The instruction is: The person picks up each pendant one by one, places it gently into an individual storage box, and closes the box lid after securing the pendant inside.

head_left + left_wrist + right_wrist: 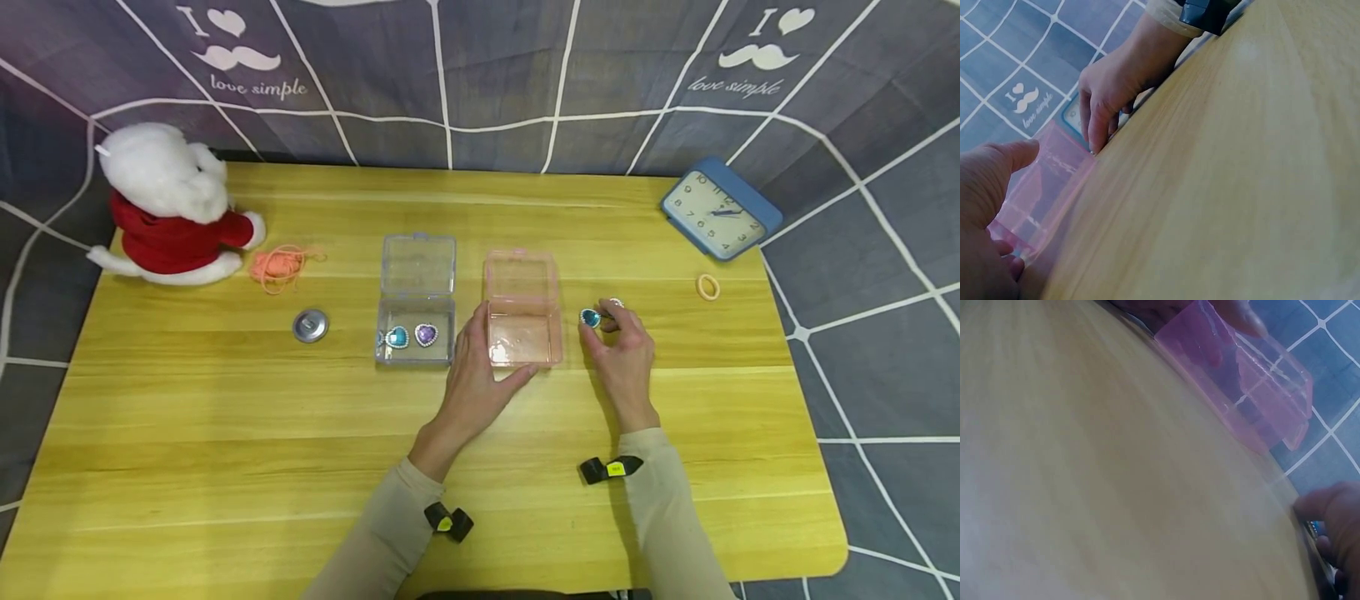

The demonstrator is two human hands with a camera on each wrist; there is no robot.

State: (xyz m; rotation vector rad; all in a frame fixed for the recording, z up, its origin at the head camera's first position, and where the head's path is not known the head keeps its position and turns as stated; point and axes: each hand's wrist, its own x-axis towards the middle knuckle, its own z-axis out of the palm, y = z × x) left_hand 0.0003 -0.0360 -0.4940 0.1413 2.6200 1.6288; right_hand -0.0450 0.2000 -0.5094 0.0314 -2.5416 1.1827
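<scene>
My left hand (472, 379) grips a small open pink plastic box (558, 333), fingers along its left wall and thumb at the near right corner. Just right of it, my right hand (624, 358) pinches a teal jewel (590, 318) with a beaded silver rim, low over the table. Another beaded silver-rimmed piece (616, 302) shows partly behind those fingers. To the left stands an open clear plastic box (416, 357), holding a teal heart-shaped jewel (397, 337) and a purple one (426, 335). The pink box (1210, 369) appears upright in the right wrist view.
A blue clock (720, 212) stands at the back right, with a pale orange ring (708, 287) near it. On the left are a white plush toy (168, 208) in red, orange yarn (279, 265) and a round metal disc (311, 326). A tiled-print cloth (502, 75) hangs behind.
</scene>
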